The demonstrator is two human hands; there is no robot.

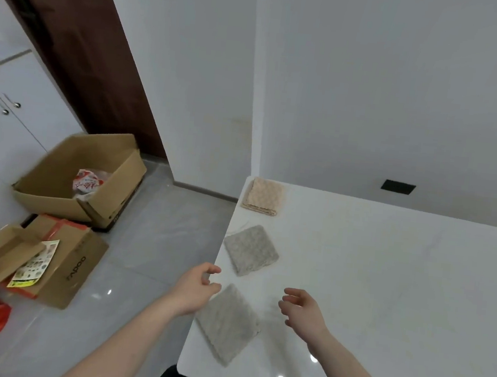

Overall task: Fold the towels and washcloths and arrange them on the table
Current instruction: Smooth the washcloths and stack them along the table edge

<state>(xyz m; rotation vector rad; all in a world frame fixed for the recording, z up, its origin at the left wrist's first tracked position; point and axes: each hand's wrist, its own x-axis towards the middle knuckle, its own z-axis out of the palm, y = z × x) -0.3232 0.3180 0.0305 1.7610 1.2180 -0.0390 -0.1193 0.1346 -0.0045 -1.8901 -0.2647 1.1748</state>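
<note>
Head view: three folded cloths line the left edge of the white tabletop [385, 279]. Farthest sits the beige washcloth [264, 196], then a grey washcloth [250, 249], and nearest, a second grey washcloth [227, 322]. The left hand [196, 290] hovers over that nearest cloth's far corner, fingers loosely curled, holding nothing. The right hand [304, 312] hangs just beside it, fingers spread and empty. Cardboard boxes [79, 179] sit on the floor, left.

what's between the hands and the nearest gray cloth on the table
Nothing visible. The left hand hovers at the upper corner of the nearest gray washcloth, the right hand open just to its right over bare table. Neither holds anything.
</note>
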